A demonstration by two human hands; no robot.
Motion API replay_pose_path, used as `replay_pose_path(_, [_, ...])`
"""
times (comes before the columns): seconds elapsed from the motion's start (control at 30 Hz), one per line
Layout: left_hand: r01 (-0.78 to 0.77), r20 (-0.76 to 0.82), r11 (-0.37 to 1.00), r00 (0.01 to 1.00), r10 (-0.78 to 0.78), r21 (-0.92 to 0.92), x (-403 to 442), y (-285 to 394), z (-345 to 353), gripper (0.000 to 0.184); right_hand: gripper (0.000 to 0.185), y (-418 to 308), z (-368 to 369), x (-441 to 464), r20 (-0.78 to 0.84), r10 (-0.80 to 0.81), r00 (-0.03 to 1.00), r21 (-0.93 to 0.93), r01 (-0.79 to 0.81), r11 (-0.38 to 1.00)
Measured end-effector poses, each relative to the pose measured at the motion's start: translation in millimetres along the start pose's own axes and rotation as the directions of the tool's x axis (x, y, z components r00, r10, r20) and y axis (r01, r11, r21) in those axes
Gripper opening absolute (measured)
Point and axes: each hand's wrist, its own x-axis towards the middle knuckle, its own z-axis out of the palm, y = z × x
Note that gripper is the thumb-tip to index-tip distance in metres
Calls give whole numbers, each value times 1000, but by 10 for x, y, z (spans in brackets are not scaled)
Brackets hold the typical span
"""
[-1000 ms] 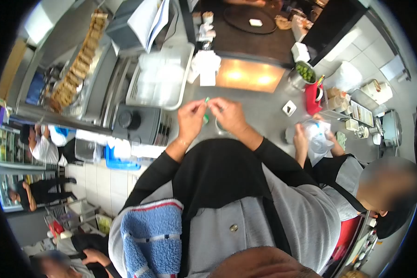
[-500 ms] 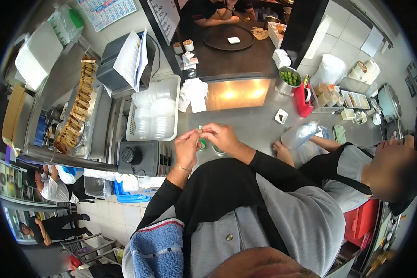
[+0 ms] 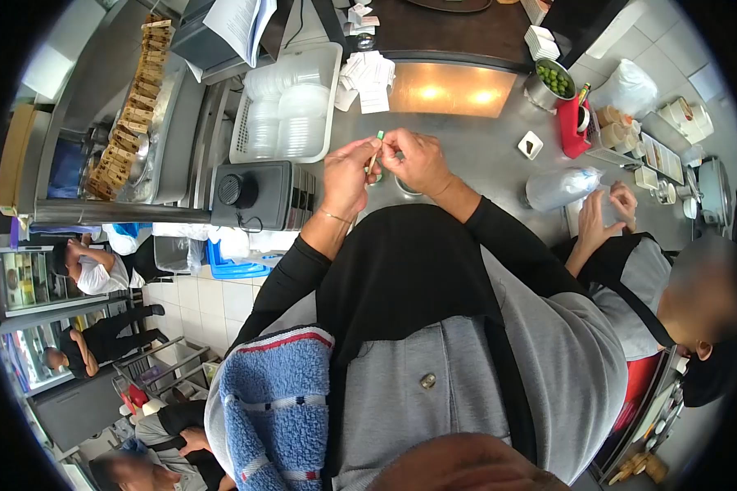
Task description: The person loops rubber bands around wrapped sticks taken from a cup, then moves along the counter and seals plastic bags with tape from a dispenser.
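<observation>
Above the steel counter (image 3: 475,147), my left hand (image 3: 345,178) and my right hand (image 3: 424,164) meet, fingertips pinched together. Between them is a thin, pale stick with a green tip (image 3: 380,135); it is too small to tell its exact kind. Just below the fingers shows a small green and white item (image 3: 374,175), partly hidden by my left hand. The rim of a round container (image 3: 406,188) sticks out under my right wrist, mostly covered.
Clear plastic tubs fill a white basket (image 3: 336,86) at the left, near a grey-black machine (image 3: 258,196). White paper slips (image 3: 368,78) lie behind my hands. To the right are a small white dish (image 3: 530,146), a plastic bag (image 3: 561,188) and a co-worker's hands (image 3: 606,213).
The head view has tilted down, so the counter sits higher in the picture. My hands stay pinched together. The co-worker's hands have left the plastic bag and are raised close together.
</observation>
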Motion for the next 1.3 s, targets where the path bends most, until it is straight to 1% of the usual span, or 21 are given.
replay_pose_path(0.03, [-12,15,1000,1000,12,12,5,-7,11,22,17,4,-14,8,11,26,1000,12,-26,1000])
replay_pose_path(0.13, [-20,10,999,1000,20,26,6,-40,27,22,14,16,-71,9,49,118,992,147,-124,981])
replay_pose_path(0.23, [-82,-62,986,994,92,146,11,-21,32,22,18,42,-112,-44,9,91,996,138,-92,986])
replay_pose_path(0.27, [-115,-64,970,989,131,215,-9,-14,42,21,23,12,-99,-61,-7,183,983,205,-177,963])
replay_pose_path(0.3, [-199,-23,909,975,223,367,35,-78,-47,21,30,27,-74,-68,-12,206,979,236,-197,952])
replay_pose_path(0.33, [-246,-25,867,958,284,433,63,-119,-64,20,33,-8,-90,-45,35,337,941,355,-327,876])
replay_pose_path(0.37, [-300,2,827,941,340,476,66,-131,-55,21,37,-29,-109,-44,96,458,884,462,-447,766])
replay_pose_path(0.4, [-353,43,740,914,403,572,95,-163,-113,20,40,60,-82,-62,239,535,811,625,-550,554])
replay_pose_path(0.43, [-350,50,714,913,405,606,9,-69,-35,19,42,158,-34,-110,403,558,725,726,-625,288])
replay_pose_path(0.47, [-390,97,683,900,426,618,-6,-78,-42,18,35,226,12,-159,442,524,728,767,-610,201])
replay_pose_path(0.57, [-456,200,599,873,444,658,58,-142,-118,17,29,251,18,-194,479,532,698,734,-651,194])
replay_pose_path(0.6, [-463,224,576,870,439,674,48,-144,-126,17,23,283,27,-209,491,520,699,764,-633,128])
replay_pose_path(0.7, [-490,259,480,844,469,728,14,-150,-104,19,25,323,65,-259,536,539,650,766,-643,14])
replay_pose_path(0.8, [-512,285,443,828,484,736,-21,-126,-66,21,27,293,67,-240,550,572,609,762,-646,-45])
replay_pose_path(0.9, [-515,260,477,824,503,712,-17,-114,-23,21,34,188,21,-193,553,623,554,781,-604,-156])
replay_pose_path(1.0, [-533,258,518,821,510,669,21,-156,-46,22,32,214,77,-226,594,577,560,750,-646,-145])
replay_pose_path(1.1, [-528,261,521,826,501,671,16,-138,-33,23,22,310,123,-268,573,565,594,696,-717,49])
replay_pose_path(1.2, [-508,239,556,841,486,658,17,-140,-31,22,15,286,112,-262,547,587,597,698,-712,75])
replay_pose_path(1.3, [-443,176,698,889,422,562,48,-181,-44,20,18,302,101,-284,580,593,559,656,-752,68])
